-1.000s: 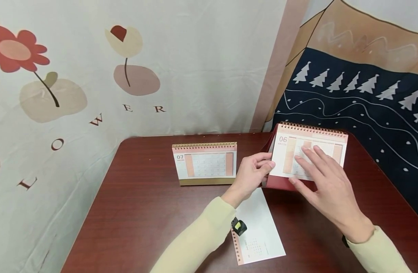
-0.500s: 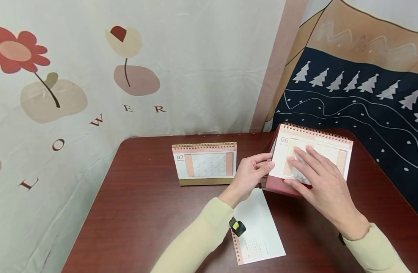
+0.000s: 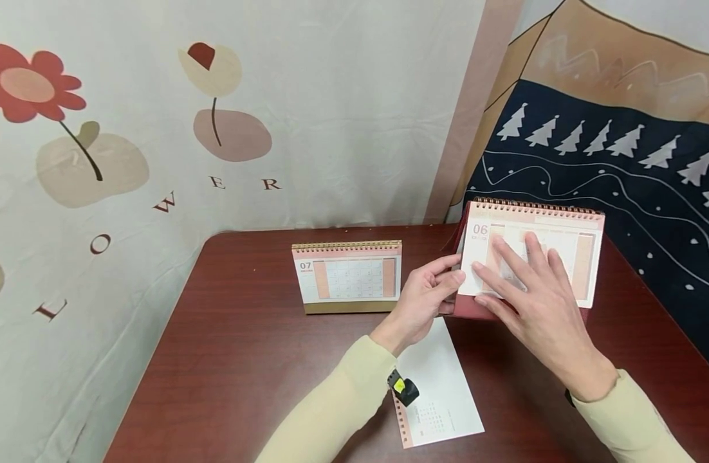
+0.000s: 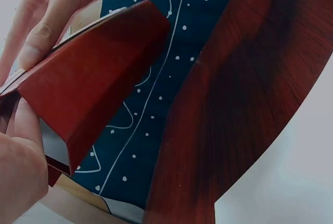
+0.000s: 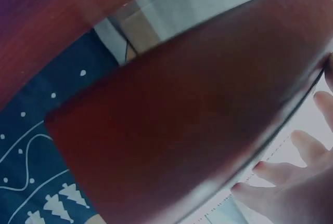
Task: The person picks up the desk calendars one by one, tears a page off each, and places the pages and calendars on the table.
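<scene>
A red-based desk calendar [image 3: 589,257] showing page 06 is tilted up at the right of the table, its coil along the top. My left hand [image 3: 422,297] grips its left edge, thumb in front and fingers behind. In the left wrist view the thumb and fingers hold the end of the red stand [image 4: 88,83]. Spread fingers of my right hand [image 3: 542,308] lie flat against the page, covering much of the grid. The right wrist view shows those fingertips [image 5: 307,141] along the page side, with the red base [image 5: 197,104] beside them.
A second desk calendar [image 3: 354,278] with a gold base and page 07 stands left of the hands. A loose calendar sheet [image 3: 444,386] with punched holes lies on the brown table [image 3: 233,373] below the left wrist. Printed cloths [image 3: 354,116] hang behind the table.
The red calendar has swung slightly and then levelled, its right side shifting right. My right hand has slid left across the page. The left hand keeps its grip.
</scene>
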Demonstrator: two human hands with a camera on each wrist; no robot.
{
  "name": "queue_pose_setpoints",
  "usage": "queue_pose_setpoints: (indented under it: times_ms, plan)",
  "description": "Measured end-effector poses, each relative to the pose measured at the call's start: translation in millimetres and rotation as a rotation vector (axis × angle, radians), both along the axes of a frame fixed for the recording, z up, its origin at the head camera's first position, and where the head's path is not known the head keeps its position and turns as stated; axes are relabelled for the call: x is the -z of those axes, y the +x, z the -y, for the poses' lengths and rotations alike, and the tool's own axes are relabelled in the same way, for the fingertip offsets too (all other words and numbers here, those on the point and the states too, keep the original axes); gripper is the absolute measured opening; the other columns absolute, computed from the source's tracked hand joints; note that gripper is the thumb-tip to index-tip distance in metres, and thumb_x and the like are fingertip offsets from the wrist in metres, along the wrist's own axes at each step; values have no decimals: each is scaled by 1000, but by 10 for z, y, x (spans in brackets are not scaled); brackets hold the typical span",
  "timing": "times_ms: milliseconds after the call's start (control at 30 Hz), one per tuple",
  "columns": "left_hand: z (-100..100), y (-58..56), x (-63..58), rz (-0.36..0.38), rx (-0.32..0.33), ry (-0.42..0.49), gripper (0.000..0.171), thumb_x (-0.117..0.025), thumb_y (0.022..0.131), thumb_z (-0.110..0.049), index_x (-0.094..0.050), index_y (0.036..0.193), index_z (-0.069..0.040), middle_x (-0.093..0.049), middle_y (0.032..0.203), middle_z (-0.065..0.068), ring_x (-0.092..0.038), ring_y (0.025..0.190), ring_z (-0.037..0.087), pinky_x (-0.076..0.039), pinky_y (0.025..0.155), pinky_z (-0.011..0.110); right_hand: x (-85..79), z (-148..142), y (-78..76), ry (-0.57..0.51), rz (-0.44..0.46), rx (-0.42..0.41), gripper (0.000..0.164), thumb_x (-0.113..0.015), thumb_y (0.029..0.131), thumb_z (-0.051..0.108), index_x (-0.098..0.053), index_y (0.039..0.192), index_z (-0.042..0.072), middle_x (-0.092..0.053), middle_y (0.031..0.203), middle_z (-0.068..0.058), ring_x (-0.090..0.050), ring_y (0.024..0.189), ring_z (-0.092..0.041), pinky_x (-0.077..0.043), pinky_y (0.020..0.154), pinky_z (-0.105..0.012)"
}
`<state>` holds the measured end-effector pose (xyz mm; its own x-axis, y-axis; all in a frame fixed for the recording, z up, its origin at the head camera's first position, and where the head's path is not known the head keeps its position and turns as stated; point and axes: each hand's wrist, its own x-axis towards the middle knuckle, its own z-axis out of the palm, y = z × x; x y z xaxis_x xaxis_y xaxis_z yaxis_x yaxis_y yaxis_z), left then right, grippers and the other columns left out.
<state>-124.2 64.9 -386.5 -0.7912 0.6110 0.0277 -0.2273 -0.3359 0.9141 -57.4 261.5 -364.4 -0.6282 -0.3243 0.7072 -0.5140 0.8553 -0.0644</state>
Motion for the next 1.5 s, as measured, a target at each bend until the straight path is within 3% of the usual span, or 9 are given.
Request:
queue_pose_setpoints:
  times_ms: [133,300,567,867,1167,1500]
  plan:
    - [22,-14,-5,-10,13,11,47,-54,108,-8,-47,155,-5,-63,138,24,-71,102,12,-59,88,34,-20,34,-27,2,-12,8,56,-41,106,61,-70,136,23,-55,151,-12,-31,149,-46,-21,117,-70]
    - [80,-43,-1,-57,99,10,62,-61,101,3,-41,159,-6,-57,149,12,-66,121,20,-53,99,34,-52,40,-53,7,22,5,59,-39,106,60,-67,140,21,-53,153,-12,-33,148,-48,-21,119,-66]
    - [150,-60,41,-52,181,73,64,-52,103,8,-30,162,-4,-46,158,16,-65,115,10,-54,97,28,-112,15,-61,22,58,-21,60,-41,105,61,-67,141,22,-53,154,-9,-36,148,-44,-29,117,-64]
    - [212,-53,60,-52,147,47,63,-52,104,8,-31,162,-4,-45,158,16,-63,123,17,-53,98,31,-145,-82,-72,18,73,-56,70,-46,101,65,-68,137,9,-54,152,-13,-41,146,-38,-24,124,-44]
    - [228,-56,116,-40,122,35,62,-51,104,8,-31,161,-1,-45,157,18,-55,134,28,-50,103,31,-184,-133,-54,123,87,-50,74,-37,105,65,-68,137,6,-57,148,-15,-45,144,-38,-23,124,-38]
    - [240,-41,152,-34,115,17,62,-54,102,10,-34,160,-1,-48,154,20,-61,126,22,-53,98,30,-213,-151,-5,195,99,-50,77,-28,106,65,-70,135,7,-59,146,-15,-48,140,-39,-15,125,-30]
